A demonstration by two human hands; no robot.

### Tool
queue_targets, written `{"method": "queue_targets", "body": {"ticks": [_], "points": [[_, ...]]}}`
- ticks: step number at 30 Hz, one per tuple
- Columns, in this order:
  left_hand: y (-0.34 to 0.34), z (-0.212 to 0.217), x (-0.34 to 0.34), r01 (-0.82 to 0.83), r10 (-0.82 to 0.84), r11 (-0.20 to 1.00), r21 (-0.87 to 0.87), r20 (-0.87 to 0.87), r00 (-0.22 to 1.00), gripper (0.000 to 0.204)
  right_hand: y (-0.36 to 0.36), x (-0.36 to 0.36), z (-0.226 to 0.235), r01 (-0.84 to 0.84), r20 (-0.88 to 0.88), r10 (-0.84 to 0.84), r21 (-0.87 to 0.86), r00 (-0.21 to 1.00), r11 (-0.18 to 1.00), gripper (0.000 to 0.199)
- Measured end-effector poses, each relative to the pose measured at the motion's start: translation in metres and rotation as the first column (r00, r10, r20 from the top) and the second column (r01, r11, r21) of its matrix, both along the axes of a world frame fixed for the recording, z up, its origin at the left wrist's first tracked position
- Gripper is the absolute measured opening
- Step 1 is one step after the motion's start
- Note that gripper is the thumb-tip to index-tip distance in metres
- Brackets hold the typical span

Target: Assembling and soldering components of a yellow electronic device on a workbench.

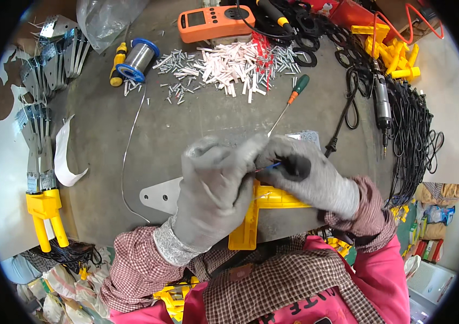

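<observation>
Fingertips (264,156) of both gloved hands pinched a thin blue wire (272,166) at frame centre over the yellow plastic frame (251,216); fitting looked midway, unfinished.

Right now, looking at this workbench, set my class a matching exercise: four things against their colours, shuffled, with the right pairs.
Things:
1. meter
2. screwdriver handle
3. solder spool rims
4. plastic frame under the gloved hands

Colours:
A. yellow
B. blue
C. orange
D. green with an orange collar

Pairs: 1-C, 2-D, 3-B, 4-A
</observation>
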State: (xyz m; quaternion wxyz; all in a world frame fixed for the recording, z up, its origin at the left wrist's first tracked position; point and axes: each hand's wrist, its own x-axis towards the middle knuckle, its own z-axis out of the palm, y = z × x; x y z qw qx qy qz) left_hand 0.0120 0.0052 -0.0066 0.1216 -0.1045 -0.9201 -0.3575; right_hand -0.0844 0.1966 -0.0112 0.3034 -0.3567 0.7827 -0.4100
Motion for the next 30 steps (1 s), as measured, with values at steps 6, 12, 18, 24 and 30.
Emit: {"method": "queue_targets", "body": {"ticks": [6, 12, 18, 24, 30], "points": [[-0.017, 0.016, -0.008, -0.07, 0.068, 0.997, 0.019, 0.086, 0.994, 0.047, -0.001, -0.002, -0.014, -0.046, -0.493, -0.03, -0.14, 0.87, 0.989, 0.022], [-0.034, 0.039, 0.02, 0.035, -0.024, 0.992, -0.118, 0.095, 0.995, 0.035, -0.001, -0.002, -0.019, 0.015, -0.257, -0.069, -0.205, 0.964, 0.979, 0.02], [-0.008, 0.039, 0.022, 0.167, -0.157, 0.763, -0.625, 0.072, 0.985, 0.027, 0.005, -0.001, -0.022, 0.0, -0.167, -0.039, -0.227, 0.985, 0.974, 0.027], [0.01, 0.024, 0.025, 0.195, -0.223, 0.839, -0.507, 0.006, 0.975, 0.022, 0.005, 0.001, -0.019, -0.011, -0.132, -0.017, -0.21, 0.991, 0.978, 0.028], [0.015, 0.002, 0.031, -0.001, 0.029, 0.938, -0.345, 0.077, 0.997, 0.03, 0.017, -0.014, 0.026, -0.147, -0.478, 0.046, -0.177, 0.877, 0.973, 0.03]]}}
